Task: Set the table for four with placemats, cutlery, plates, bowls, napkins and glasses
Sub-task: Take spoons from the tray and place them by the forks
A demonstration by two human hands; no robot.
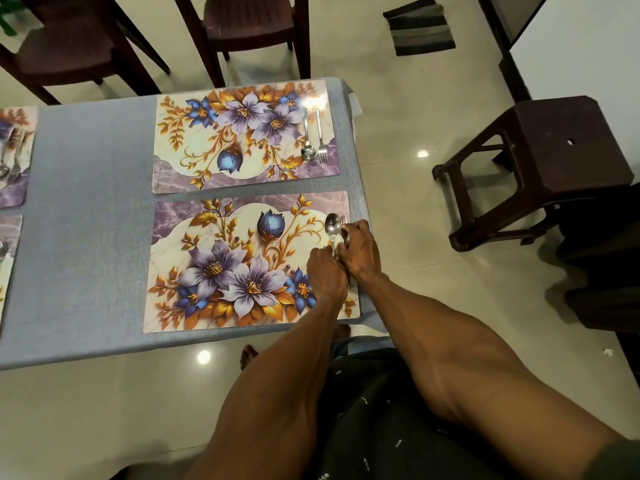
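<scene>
Four floral placemats lie on the grey tablecloth point(86, 209): the near placemat point(242, 265) and the far placemat point(242, 136) sit side by side at the right end of the table, and two more are cut off by the left edge, the far-left placemat point(15, 157) with cutlery on it and the near-left placemat point(8, 268) with a spoon bowl just showing. On the far placemat a far spoon point(307, 136) and a far fork point(320, 136) lie parallel near its right edge, just beside each other. Two dark chairs stand beyond the table, the left chair point(62, 46) and the right chair point(249, 26); a dark stool point(554, 157) stands on the pale floor to the right, and a striped mat point(420, 27) lies farther off. Both hands meet at the right edge of the near placemat. The left hand point(325, 271) has its fingers curled in against the handle of the near spoon point(332, 228), whose bowl points away. The right hand point(358, 252), touching the left, curls its fingers over the near fork point(343, 220) (only the tines peek out past the knuckles). Both pieces rest on the placemat, close together.
</scene>
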